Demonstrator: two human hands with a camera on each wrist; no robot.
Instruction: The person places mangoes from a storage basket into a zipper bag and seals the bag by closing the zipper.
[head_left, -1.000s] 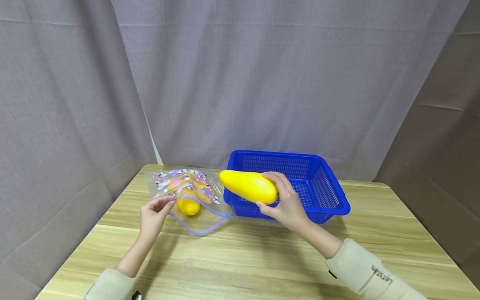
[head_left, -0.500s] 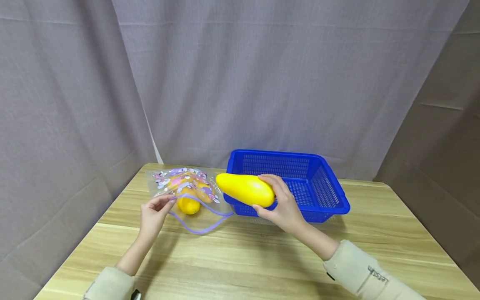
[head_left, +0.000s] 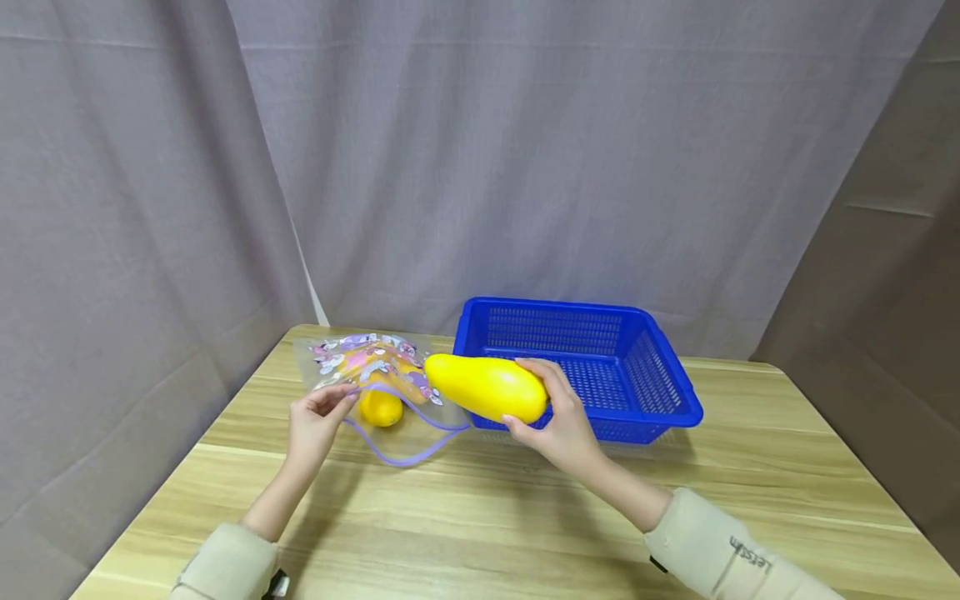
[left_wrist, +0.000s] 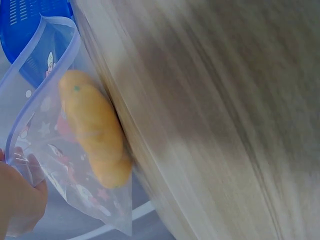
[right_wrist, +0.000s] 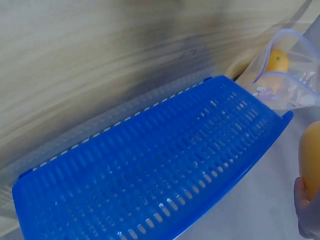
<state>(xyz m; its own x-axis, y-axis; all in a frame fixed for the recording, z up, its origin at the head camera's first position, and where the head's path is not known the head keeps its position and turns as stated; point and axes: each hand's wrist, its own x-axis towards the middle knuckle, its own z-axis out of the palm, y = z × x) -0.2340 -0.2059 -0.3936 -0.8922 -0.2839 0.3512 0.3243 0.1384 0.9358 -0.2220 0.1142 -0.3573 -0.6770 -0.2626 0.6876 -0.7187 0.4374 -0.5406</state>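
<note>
My left hand [head_left: 318, 425] pinches the upper lip of a clear zip bag [head_left: 408, 461] with a purple seal and printed cartoon figures. The bag's mouth gapes toward me. Inside lies an orange [head_left: 381, 409], with more orange-yellow fruit [left_wrist: 97, 130] behind it, partly veiled by the print. My right hand [head_left: 558, 425] grips a large smooth yellow papaya [head_left: 487, 387] by its thick end. Its narrow end points left, close to the bag's right side and in front of the basket's left corner. In the right wrist view, only part of the papaya [right_wrist: 311, 155] shows at the edge.
A blue perforated plastic basket [head_left: 667, 367] stands right of the bag, with no fruit visible in it. Both rest on a wood-grain table [head_left: 465, 525]. Grey cloth [head_left: 525, 167] hangs behind and at the sides.
My right hand has carried the papaya slightly left and down, nearer the bag. The left hand keeps its pinch on the bag's lip, almost still.
</note>
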